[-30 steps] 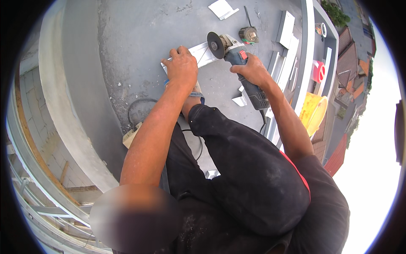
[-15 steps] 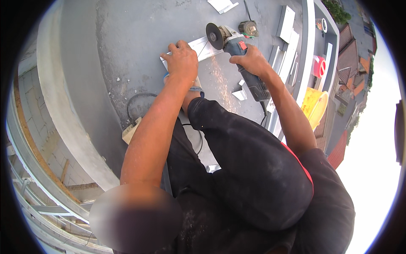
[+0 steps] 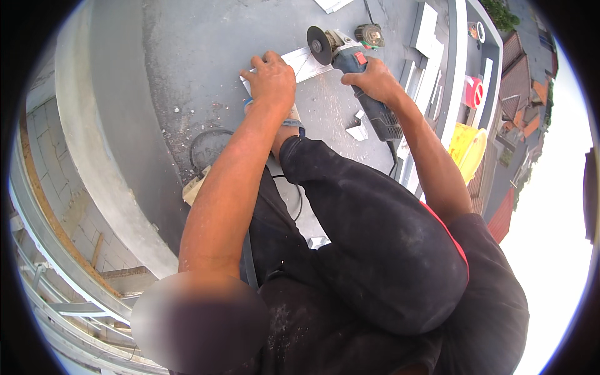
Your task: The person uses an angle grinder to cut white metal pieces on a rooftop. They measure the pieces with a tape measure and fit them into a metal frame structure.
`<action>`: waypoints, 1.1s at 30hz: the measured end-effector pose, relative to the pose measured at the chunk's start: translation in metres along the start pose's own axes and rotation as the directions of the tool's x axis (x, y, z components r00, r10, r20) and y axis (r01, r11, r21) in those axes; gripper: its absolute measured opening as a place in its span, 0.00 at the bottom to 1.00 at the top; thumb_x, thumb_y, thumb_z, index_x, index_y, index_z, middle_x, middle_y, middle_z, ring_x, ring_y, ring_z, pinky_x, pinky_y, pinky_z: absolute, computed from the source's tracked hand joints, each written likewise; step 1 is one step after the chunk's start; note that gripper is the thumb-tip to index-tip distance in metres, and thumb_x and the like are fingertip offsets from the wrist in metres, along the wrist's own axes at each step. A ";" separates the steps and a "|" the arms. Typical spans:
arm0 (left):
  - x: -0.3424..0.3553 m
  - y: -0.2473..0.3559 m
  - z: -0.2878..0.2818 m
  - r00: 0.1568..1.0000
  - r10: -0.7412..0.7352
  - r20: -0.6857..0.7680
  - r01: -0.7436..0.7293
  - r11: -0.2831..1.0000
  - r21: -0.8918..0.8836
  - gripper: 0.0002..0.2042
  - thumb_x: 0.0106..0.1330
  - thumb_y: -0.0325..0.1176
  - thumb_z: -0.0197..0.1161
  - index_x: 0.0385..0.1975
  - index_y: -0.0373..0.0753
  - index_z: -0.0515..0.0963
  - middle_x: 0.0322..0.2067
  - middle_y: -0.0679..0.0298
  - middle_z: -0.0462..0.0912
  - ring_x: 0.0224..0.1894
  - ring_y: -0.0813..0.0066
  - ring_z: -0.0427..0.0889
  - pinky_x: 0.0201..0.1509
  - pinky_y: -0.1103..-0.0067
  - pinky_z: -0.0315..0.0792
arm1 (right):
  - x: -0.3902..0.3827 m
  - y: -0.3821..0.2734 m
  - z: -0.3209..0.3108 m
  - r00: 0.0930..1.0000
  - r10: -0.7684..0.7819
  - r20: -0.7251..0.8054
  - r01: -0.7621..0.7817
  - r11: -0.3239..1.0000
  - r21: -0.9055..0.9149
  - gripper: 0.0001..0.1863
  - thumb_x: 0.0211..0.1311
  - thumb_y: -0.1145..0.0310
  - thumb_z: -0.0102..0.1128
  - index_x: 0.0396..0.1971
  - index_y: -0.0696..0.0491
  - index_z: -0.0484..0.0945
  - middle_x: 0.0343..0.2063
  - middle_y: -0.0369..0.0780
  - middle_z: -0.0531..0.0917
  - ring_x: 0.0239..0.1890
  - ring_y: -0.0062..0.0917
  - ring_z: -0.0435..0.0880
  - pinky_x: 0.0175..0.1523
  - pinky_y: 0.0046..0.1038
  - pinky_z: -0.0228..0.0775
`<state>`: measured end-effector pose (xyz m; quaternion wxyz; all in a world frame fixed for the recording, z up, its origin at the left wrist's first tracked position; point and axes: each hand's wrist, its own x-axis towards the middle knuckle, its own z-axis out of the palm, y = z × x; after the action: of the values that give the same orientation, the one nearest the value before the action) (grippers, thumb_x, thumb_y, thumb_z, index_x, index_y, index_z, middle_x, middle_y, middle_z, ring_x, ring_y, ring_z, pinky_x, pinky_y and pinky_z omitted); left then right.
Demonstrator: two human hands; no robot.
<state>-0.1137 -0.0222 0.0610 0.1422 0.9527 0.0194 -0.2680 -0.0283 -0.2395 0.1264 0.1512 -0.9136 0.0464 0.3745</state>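
Observation:
My right hand is wrapped round the body of a dark angle grinder, which has a red switch and a black cutting disc. The disc stands at the upper edge of a white metal profile; whether they touch, I cannot tell. A slanting line crosses the profile near the disc. With my left hand I grip the profile's left end, fingers bent over it, and the thumb side is partly hidden. My sandalled foot is just below that hand.
A tape measure lies beyond the grinder. White metal lengths lie along the right ledge, near a yellow bucket and a red-and-white container. A small offcut lies on the floor. A cable loops by a cream block.
The stream of sparks below the disc has gone. The grinder sits slightly higher in view, and both hands still hold what they held.

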 end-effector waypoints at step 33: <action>-0.003 -0.036 0.011 0.961 0.126 -0.246 -0.150 0.985 -0.083 0.18 0.62 0.39 0.80 0.45 0.36 0.83 0.44 0.55 0.88 0.52 0.54 0.86 0.53 0.61 0.84 | -0.097 0.035 0.020 0.994 0.055 -0.097 -0.024 0.954 0.297 0.35 0.48 0.53 0.77 0.49 0.66 0.79 0.40 0.56 0.87 0.42 0.45 0.89 0.52 0.42 0.80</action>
<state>-0.1262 0.0094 0.0445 0.2049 0.9687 -0.0167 -0.1388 -0.1184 -0.2694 0.1721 0.2761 -0.8980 0.1279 0.3179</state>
